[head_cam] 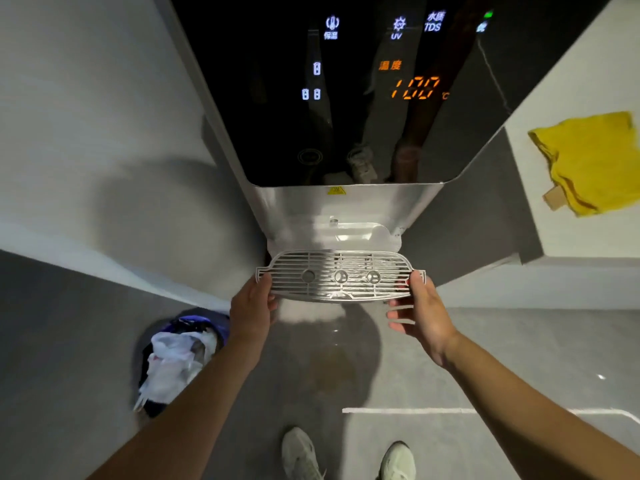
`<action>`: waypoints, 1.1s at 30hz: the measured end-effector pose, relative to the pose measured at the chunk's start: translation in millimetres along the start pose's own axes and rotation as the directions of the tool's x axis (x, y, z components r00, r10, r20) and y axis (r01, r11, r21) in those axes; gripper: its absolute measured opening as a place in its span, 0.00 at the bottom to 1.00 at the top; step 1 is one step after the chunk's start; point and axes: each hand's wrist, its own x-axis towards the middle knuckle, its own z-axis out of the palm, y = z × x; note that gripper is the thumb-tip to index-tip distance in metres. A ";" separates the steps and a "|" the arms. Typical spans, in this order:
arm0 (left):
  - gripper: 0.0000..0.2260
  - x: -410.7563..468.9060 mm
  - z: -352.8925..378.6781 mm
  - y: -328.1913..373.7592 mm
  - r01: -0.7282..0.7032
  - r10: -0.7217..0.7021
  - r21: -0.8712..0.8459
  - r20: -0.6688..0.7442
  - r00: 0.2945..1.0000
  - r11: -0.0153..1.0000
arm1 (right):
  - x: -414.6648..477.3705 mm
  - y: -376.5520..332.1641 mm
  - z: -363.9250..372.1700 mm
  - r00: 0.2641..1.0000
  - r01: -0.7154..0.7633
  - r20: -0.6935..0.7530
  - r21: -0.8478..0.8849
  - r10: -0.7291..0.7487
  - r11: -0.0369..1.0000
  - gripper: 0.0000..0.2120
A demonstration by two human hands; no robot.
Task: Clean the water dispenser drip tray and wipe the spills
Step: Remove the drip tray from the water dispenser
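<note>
A silver slotted drip tray grille [341, 276] is held level in front of the water dispenser [346, 98], just below its steel dispensing bay [343, 209]. My left hand [251, 306] grips the grille's left end, thumb on top. My right hand [420, 313] grips the right end, fingers spread beneath. The dispenser's black panel shows 100 °C in orange. A wet spill patch [329, 362] darkens the grey floor under the grille.
A yellow cloth [588, 161] lies on the white counter [588, 237] at the right. A bin with white and blue bags [180, 355] stands on the floor at the left. My two shoes [346, 455] are at the bottom, near a white floor line.
</note>
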 end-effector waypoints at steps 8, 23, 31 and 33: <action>0.10 -141.6 -47.5 37.3 -0.030 0.026 0.044 0.077 0.997 0.999 | -172.6 9.3 -44.5 0.998 -0.045 -0.041 0.102 0.050 0.994 0.20; 0.09 -401.5 38.3 86.1 -0.096 0.059 0.117 0.289 0.955 0.989 | -406.5 27.5 -249.6 0.979 0.105 -0.200 0.268 -0.052 0.958 0.17; 0.06 -479.7 172.4 85.7 -0.110 0.044 0.118 0.455 0.889 0.987 | -446.5 45.9 -391.1 0.925 0.131 -0.379 0.253 -0.027 0.958 0.20; 0.07 -492.7 211.8 87.7 -0.119 0.038 0.130 0.502 0.864 0.984 | -447.1 51.3 -425.4 0.910 0.121 -0.414 0.285 0.008 0.951 0.20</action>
